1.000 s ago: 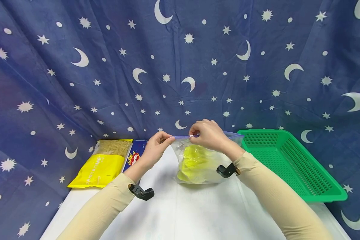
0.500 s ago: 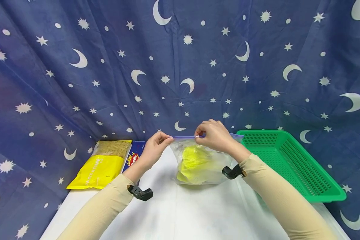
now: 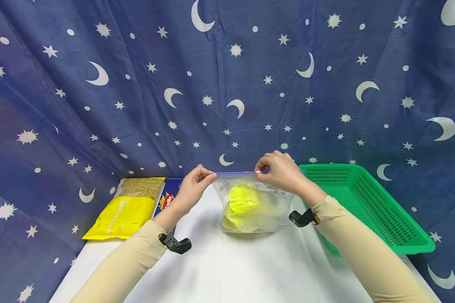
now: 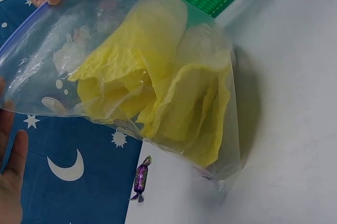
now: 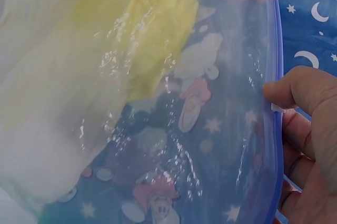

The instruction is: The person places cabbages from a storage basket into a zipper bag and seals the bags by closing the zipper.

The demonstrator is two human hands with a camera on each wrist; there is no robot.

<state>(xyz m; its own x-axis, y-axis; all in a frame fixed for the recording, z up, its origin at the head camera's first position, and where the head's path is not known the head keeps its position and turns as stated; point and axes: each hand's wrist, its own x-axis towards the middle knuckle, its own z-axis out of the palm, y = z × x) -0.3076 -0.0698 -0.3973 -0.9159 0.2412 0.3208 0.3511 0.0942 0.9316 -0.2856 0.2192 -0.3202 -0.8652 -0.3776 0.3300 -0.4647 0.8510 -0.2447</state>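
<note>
White table, zip bag between both hands

both hands raised, fingertips pinched

The blue box lying at the back left of the desk carries a red oval logo that reads "Barilla" (only partly legible at this size). The yellow bag beside it bears pale lettering along its length, seemingly "PASTA TIME", though too faint to be sure.
</note>
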